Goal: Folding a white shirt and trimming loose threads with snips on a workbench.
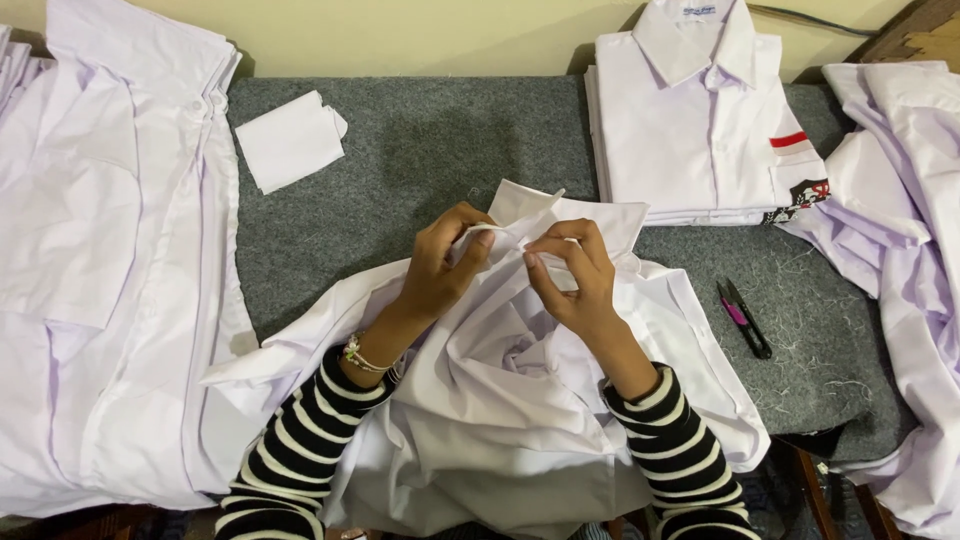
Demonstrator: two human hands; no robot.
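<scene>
My left hand point(440, 265) and right hand point(575, 280) pinch the white shirt point(500, 400) near its collar; it looks light, limp cloth, best held at that firmer edge.

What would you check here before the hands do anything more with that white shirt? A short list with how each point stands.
1. Left hand grips the white shirt near its collar: ok.
2. Right hand pinches the same fabric: ok.
3. Shirt lying flat: not ok, it is crumpled on the grey mat.
4. Thread snips off the fabric, beside the right hand: ok.
5. Folded shirt stack apart from the work: ok.
6. Button fastened under the fingers: cannot tell.
</scene>
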